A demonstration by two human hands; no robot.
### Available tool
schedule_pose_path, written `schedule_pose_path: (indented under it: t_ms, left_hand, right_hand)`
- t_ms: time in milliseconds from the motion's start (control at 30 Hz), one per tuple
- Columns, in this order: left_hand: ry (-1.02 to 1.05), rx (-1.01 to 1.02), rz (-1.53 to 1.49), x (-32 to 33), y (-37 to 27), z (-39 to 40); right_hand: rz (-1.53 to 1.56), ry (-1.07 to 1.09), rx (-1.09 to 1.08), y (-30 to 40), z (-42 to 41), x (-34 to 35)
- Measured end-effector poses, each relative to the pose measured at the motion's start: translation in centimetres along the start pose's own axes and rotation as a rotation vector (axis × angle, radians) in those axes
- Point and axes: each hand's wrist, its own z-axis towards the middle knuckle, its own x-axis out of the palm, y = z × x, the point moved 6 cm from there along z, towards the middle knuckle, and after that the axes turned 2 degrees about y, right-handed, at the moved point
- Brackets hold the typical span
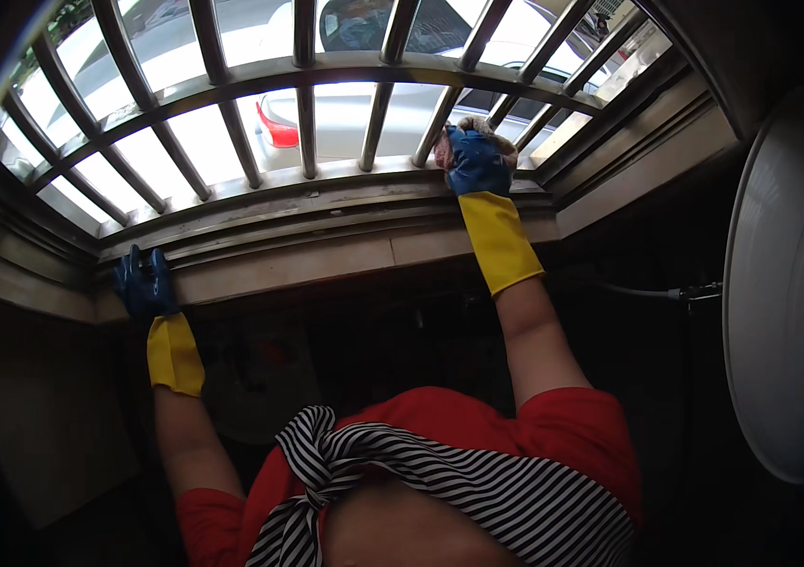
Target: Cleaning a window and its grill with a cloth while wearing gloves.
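Note:
A barred window with metal bars (305,131) fills the upper part of the view. My right hand (478,161), in a blue rubber glove with a yellow cuff, grips a bunched pinkish cloth (474,127) against the lower bars near the right corner. Below the bars run the grooved metal tracks of the window frame (324,212). My left hand (147,283), gloved the same way, rests with fingers apart on the left end of the tiled sill (288,275). It holds nothing.
Outside the bars stands a silver car (352,113) with a red tail light (278,127). At the right, a large round white object (774,298) hangs close by, with a thin hose (639,290) beside it. Dark, hard-to-read things lie below the sill.

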Motion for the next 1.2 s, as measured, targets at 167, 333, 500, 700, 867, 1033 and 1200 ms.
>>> schedule_pose_path:
  t_ms: [167, 333, 500, 700, 867, 1033, 1200]
  left_hand:
    - [-0.064, 0.012, -0.013, 0.5, -1.0, 0.1]
    - [-0.017, -0.011, -0.009, 0.3, -0.5, 0.4]
    - [-0.033, 0.021, 0.022, 0.1, -0.7, 0.4]
    - [-0.049, -0.003, 0.041, 0.0, -1.9, 0.2]
    - [-0.045, -0.07, 0.048, -0.3, -1.1, -0.4]
    - [-0.009, -0.06, 0.053, -0.6, -1.8, 0.3]
    - [-0.022, -0.06, 0.004, -0.7, -1.2, -0.2]
  right_hand:
    - [0.72, 0.203, 0.387, -3.9, 0.2, 0.7]
    - [1.084, -0.35, 0.516, 2.8, 1.8, -2.1]
    - [0.216, -0.083, 0.556, 5.5, 4.4, 1.3]
    - [0.972, -0.275, 0.62, -2.2, -1.5, 6.1]
    - [1.584, 0.073, 0.583, -4.2, 2.1, 2.8]
    - [0.499, 0.139, 0.037, -7.5, 5.0, 1.2]
    - [0.171, 0.211, -0.074, -2.0, 3.6, 3.8]
